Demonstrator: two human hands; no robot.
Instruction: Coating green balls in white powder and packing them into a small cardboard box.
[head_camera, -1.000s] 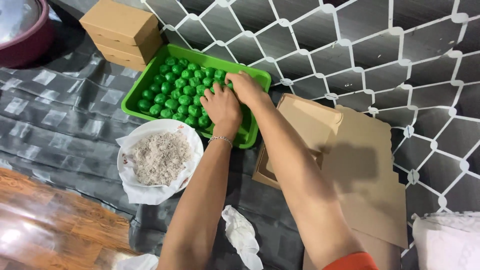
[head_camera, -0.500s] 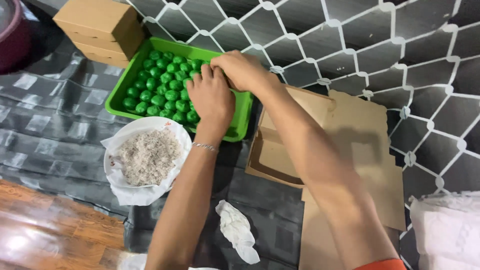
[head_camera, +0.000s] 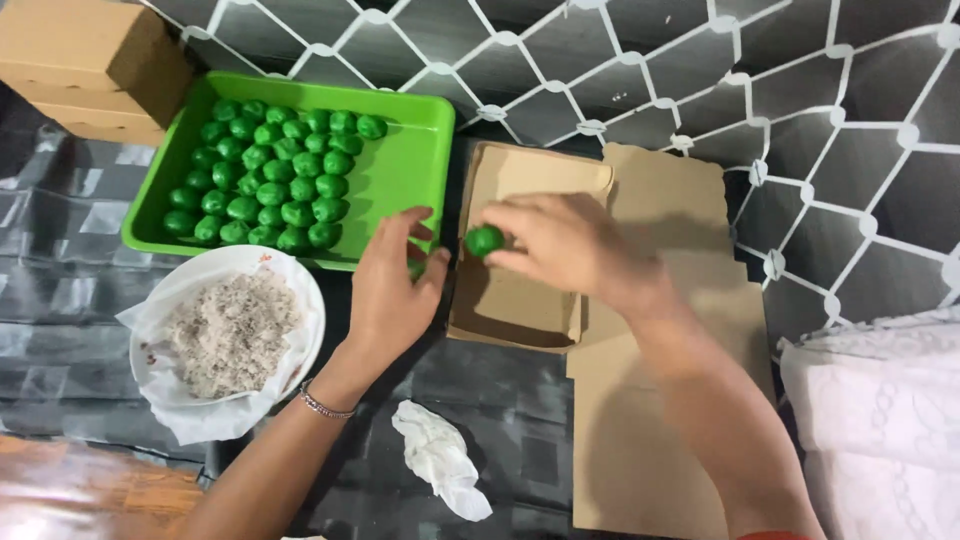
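Note:
A bright green tray (head_camera: 405, 160) holds several rows of green balls (head_camera: 270, 180) on its left side. My right hand (head_camera: 560, 245) pinches one green ball (head_camera: 484, 240) over the open brown cardboard box (head_camera: 510, 300) beside the tray. My left hand (head_camera: 392, 290) hovers by the tray's near right corner, fingers curled around another green ball (head_camera: 416, 268) that is mostly hidden. A bracelet sits on my left wrist.
A white bowl lined with paper (head_camera: 225, 335) holds greyish-white shredded coconut at the left. A crumpled tissue (head_camera: 440, 465) lies near me. Closed cardboard boxes (head_camera: 80, 60) stand at the back left, flat cardboard (head_camera: 670, 400) at the right, white fabric (head_camera: 880, 430) at far right.
Both hands have left the tray and come toward me and right. My right hand now carries a green ball over the cardboard box; the left has drawn back to the tray's corner.

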